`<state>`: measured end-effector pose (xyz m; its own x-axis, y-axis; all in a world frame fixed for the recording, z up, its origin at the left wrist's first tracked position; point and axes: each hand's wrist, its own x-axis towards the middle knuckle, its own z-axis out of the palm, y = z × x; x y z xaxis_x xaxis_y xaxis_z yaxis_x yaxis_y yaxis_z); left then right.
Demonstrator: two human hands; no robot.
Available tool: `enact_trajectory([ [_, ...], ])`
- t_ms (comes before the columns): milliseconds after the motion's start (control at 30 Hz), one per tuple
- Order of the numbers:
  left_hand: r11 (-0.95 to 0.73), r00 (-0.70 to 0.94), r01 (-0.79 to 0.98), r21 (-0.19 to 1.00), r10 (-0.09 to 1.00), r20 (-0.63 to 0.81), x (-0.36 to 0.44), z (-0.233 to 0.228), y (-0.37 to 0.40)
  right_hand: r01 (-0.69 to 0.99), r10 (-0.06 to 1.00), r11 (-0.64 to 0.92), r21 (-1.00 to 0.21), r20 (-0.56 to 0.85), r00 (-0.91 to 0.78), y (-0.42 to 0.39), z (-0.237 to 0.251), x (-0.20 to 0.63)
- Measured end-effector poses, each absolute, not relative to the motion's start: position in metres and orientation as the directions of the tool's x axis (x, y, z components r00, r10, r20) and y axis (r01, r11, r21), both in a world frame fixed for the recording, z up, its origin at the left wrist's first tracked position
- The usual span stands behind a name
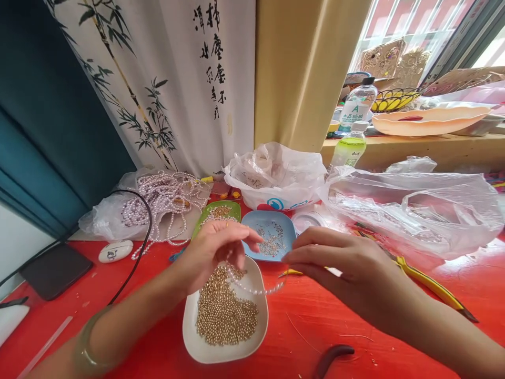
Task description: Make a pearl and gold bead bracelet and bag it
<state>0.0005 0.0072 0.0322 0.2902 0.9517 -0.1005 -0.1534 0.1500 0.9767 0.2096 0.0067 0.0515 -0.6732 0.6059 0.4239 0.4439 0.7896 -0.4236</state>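
1. Spreading wide, the glossy red desk [394, 342] carries everything.
2. White rounded dish of small gold beads [224, 316] sits under both hands.
3. Left hand [215, 252] and right hand [335, 266] pinch a short pearl-bead strand [256, 289] between them.

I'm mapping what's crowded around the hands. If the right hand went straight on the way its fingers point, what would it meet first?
The right hand points left. Most likely it would meet the left hand's fingertips, just across a small gap over the blue dish. Depth is unclear, so it might pass slightly in front.
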Motion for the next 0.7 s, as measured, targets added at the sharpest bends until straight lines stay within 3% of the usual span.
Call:
enact_trajectory([
  [100,0.203,0.342,-0.082,0.976,0.925,-0.164,0.005,0.035,0.0,0.391,0.549,0.83,-0.397,0.465,-0.694,0.004,0.055,0.19],
  [233,0.228,0.405,-0.073,0.971,0.896,-0.18,0.007,0.037,-0.002,0.416,0.587,0.807,-0.418,0.499,-0.638,0.009,0.057,0.176],
  [567,0.257,0.398,-0.008,0.966,0.888,-0.232,0.005,0.035,-0.001,0.446,0.771,0.629,-0.637,0.438,-0.461,0.009,0.06,0.19],
  [667,0.279,0.383,-0.034,0.96,0.891,-0.245,0.004,0.035,-0.002,0.335,0.797,0.552,-0.763,0.366,-0.481,-0.015,0.059,0.203],
  [700,0.284,0.379,-0.048,0.958,0.892,-0.246,0.004,0.035,-0.001,0.217,0.736,0.532,-0.819,0.32,-0.596,-0.026,0.058,0.208],
])
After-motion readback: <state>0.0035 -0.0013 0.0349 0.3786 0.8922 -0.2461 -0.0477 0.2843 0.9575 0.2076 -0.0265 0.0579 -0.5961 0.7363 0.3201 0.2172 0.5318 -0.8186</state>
